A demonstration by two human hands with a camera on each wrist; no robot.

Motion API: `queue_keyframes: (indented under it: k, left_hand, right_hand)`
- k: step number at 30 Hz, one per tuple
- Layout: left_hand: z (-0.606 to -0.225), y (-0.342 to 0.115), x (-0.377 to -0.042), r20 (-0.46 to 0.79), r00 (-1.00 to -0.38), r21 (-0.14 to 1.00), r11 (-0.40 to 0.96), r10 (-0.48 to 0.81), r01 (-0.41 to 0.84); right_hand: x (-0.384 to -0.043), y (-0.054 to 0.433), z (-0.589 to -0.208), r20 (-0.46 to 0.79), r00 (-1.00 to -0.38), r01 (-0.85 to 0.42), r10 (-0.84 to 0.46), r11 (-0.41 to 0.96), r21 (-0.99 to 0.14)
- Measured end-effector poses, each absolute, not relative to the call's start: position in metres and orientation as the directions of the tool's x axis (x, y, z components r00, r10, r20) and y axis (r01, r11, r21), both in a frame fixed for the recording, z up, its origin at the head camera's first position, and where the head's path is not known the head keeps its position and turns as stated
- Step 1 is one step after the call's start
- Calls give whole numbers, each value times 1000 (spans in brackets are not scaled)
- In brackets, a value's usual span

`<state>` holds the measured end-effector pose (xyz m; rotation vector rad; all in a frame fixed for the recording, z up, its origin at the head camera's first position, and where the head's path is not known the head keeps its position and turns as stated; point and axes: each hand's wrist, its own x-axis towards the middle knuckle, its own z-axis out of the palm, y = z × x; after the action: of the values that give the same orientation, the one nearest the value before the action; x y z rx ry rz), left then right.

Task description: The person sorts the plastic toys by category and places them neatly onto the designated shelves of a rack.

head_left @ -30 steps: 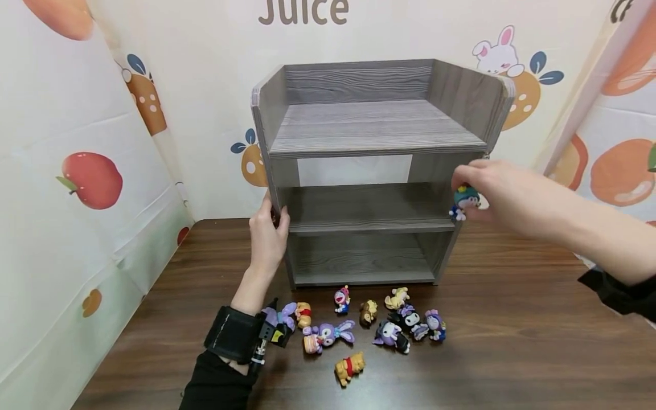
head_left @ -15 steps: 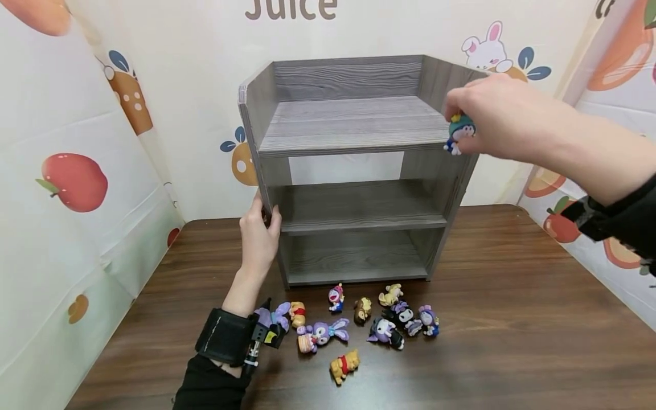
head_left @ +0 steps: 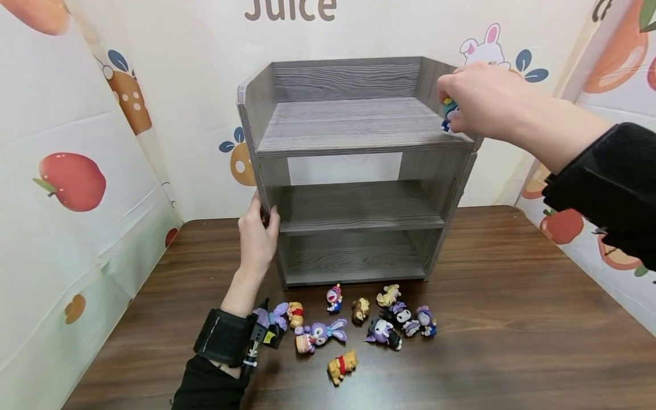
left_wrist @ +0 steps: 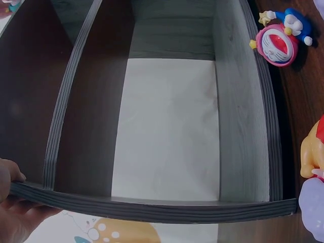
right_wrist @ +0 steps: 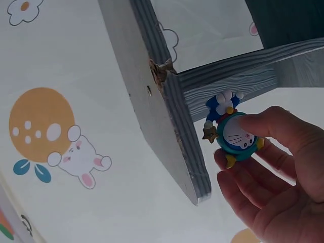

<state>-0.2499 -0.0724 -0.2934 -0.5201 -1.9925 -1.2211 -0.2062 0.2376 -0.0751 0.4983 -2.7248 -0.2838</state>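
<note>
1. Currently the small toy (head_left: 449, 115) is up at the R end of the top board of the gray shelf (head_left: 353, 122), near the R side panel; can't tell if its feet touch the board.
2. Its long axis runs approx. vertical in the head view: teal cap w/ yellow bit at the top, feet down, upright or w/ a slight lean. In the R wrist view it shows upside down, feet toward the board, face to the cam, gold star on the panel side.
3. R hand (head_left: 482, 102) has it pinched, thumb on the front, fingers behind; they hide part of it in the head view.
4. L hand (head_left: 256, 236) is clamped on the shelf's L side panel, thumb on one side, fingers on the other.
5. Vs. 1 s ago: toy was lower, by the R end of the mid board. Half a sec ago it was at the top board's front edge; now it's a bit higher and farther L, still upright.
6. L hand hasn't left the panel. Other toys, incl. the yellow bear (head_left: 342, 366), lie on the brown table (head_left: 512, 296) as before.
</note>
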Motion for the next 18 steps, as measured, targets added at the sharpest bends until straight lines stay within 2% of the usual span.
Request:
queue_keyframes:
  k: [7, 18]
  left_hand:
    - [-295, -68, -252, 756, -654, 593, 453, -28, 666]
    - [-295, -66, -250, 756, -653, 593, 460, -36, 661]
  right_hand:
    - [-220, 238, -74, 292, -882, -302, -370, 919, 252]
    - [-233, 240, -76, 244, -930, -223, -275, 950, 218]
